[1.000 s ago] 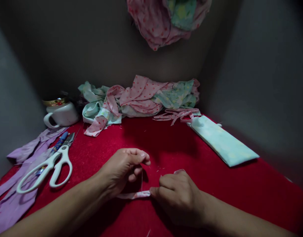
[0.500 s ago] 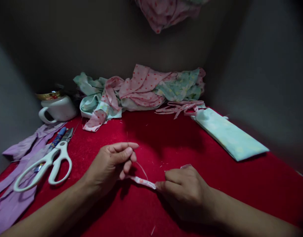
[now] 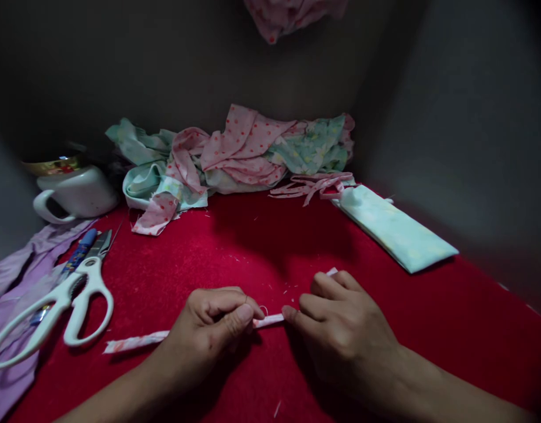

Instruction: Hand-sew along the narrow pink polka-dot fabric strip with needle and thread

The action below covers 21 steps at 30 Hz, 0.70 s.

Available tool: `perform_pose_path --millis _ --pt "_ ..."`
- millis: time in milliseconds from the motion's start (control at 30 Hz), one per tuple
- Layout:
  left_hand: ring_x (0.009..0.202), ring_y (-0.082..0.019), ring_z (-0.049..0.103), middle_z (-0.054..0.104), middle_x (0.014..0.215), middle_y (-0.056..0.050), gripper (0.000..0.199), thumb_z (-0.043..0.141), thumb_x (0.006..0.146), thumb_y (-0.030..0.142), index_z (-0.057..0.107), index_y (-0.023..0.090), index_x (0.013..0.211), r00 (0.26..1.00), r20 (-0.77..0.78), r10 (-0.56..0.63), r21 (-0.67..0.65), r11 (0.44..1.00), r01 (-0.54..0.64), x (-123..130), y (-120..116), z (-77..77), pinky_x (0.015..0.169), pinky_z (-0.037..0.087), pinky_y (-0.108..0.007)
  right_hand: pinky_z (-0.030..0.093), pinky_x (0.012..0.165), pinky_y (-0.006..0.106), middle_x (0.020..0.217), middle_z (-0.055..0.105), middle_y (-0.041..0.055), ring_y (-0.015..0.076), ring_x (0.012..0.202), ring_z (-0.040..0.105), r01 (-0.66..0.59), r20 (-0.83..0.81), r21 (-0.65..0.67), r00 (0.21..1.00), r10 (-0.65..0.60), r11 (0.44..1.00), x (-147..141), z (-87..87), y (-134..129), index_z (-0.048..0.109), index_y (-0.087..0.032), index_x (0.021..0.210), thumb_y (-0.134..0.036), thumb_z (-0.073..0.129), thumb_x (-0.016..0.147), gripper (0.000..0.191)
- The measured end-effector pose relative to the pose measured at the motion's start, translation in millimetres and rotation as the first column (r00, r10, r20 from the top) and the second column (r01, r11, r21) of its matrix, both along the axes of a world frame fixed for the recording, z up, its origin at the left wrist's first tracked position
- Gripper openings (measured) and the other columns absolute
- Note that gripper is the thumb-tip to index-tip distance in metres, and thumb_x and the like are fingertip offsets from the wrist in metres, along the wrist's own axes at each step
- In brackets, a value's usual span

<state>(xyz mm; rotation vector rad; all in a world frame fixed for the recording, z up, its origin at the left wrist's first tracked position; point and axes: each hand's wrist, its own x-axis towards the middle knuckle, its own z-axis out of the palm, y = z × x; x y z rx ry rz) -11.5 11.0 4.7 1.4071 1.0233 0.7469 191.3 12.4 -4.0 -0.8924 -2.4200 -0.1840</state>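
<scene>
Both hands pinch a narrow strip on the red cloth.

The strip (image 3: 135, 341) lies flat with its long axis left to right, one end trailing out past the left hand (image 3: 212, 329) towards the scissors (image 3: 54, 305). The left hand's thumb and forefinger grasp it mid-length; the right hand (image 3: 345, 332) grips the other end, fingertips nearly touching the left's.

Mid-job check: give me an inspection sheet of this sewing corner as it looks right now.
Surface: red cloth, flecked with thread bits.
Job's things: pink fabric strip, tail lying left.
Clutter: white scissors, mug, fabric heap, folded pale cloth, lilac cloth.
Hands: left hand and right hand both pinch the strip.
Cables: nothing seen.
Surroundings: grey walls; patterned cloth hangs above.
</scene>
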Motion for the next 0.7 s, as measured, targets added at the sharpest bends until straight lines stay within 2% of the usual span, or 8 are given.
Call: perform_pose_path --millis 100,167,233,300,367,467,533,700 --pt "0.043 -0.006 0.038 0.048 0.055 0.001 0.032 0.050 0.083 0.033 0.068 0.012 0.067 0.999 -0.031 0.009 0.044 0.999 -0.008 0 0 -0.6 0.039 0.024 -0.017 0.014 0.047 0.031 0.047 0.053 0.0008 0.0118 0.043 0.034 0.117 0.071 -0.149 0.992 -0.108 0.982 -4 0.6 -7 0.061 -0.016 0.061 -0.005 0.052 0.070 0.017" --pt "0.044 -0.007 0.040 0.049 0.056 0.001 0.029 0.050 0.083 0.030 0.070 0.013 0.070 0.998 -0.050 0.034 0.087 0.996 -0.029 0 0 -1.3 0.039 0.026 -0.017 0.016 0.044 0.028 0.045 0.053 -0.0001 0.0093 0.039 0.036 0.153 0.016 -0.350 0.987 -0.157 0.924 -3 1.1 -10 0.059 -0.016 0.057 -0.008 0.051 0.072 0.019" --pt "0.048 -0.008 0.043 0.051 0.057 0.001 0.025 0.052 0.082 0.026 0.072 0.014 0.074 0.996 -0.050 0.074 0.129 0.989 -0.067 0 0 -2.6 0.041 0.029 -0.017 0.023 0.043 0.024 0.046 0.054 -0.0011 0.0074 0.039 0.040 0.084 -0.112 -0.532 0.979 -0.168 0.843 -1 2.4 -10 0.057 -0.016 0.055 -0.010 0.051 0.075 0.022" --pt "0.052 -0.009 0.047 0.053 0.060 0.000 0.020 0.055 0.081 0.024 0.074 0.017 0.079 0.992 -0.027 0.125 0.152 0.981 -0.119 1 -1 -4.3 0.044 0.033 -0.018 0.029 0.044 0.020 0.051 0.058 -0.0008 0.0072 0.042 0.046 -0.016 -0.231 -0.608 0.960 -0.157 0.794 3 3.1 -8 0.061 -0.015 0.059 -0.010 0.052 0.076 0.020" --pt "0.055 -0.010 0.049 0.054 0.062 -0.001 0.019 0.056 0.080 0.023 0.075 0.019 0.081 0.988 -0.017 0.157 0.159 0.975 -0.152 2 -3 -5.8 0.047 0.036 -0.019 0.033 0.047 0.019 0.057 0.062 0.0009 0.0081 0.047 0.051 -0.090 -0.297 -0.584 0.949 -0.110 0.807 6 1.3 -6 0.066 -0.014 0.068 -0.011 0.055 0.076 0.014" --pt "0.056 -0.011 0.050 0.056 0.062 -0.002 0.019 0.057 0.079 0.022 0.076 0.019 0.081 0.989 -0.035 0.144 0.145 0.980 -0.137 3 -4 -6.7 0.048 0.037 -0.020 0.033 0.048 0.021 0.060 0.061 0.0027 0.0092 0.049 0.051 -0.143 -0.289 -0.466 0.957 0.002 0.873 10 -6.2 -4 0.067 -0.013 0.077 -0.010 0.055 0.080 0.013" --pt "0.056 -0.011 0.050 0.056 0.062 -0.002 0.018 0.058 0.079 0.023 0.076 0.019 0.080 0.992 -0.040 0.121 0.110 0.987 -0.116 4 -4 -6.9 0.047 0.036 -0.019 0.032 0.049 0.022 0.060 0.058 0.0033 0.0100 0.051 0.048 -0.140 -0.243 -0.391 0.969 0.044 0.910 11 -11.2 -4 0.066 -0.012 0.076 -0.008 0.052 0.082 0.016" --pt "0.054 -0.009 0.048 0.055 0.062 -0.001 0.017 0.059 0.080 0.024 0.074 0.020 0.078 0.993 -0.034 0.117 0.077 0.990 -0.114 3 -5 -7.6 0.046 0.034 -0.018 0.033 0.051 0.024 0.071 0.055 0.0076 0.0129 0.059 0.046 -0.076 -0.205 -0.218 0.978 0.031 0.973 8 -13.9 -5 0.061 -0.012 0.063 -0.001 0.045 0.080 0.026"
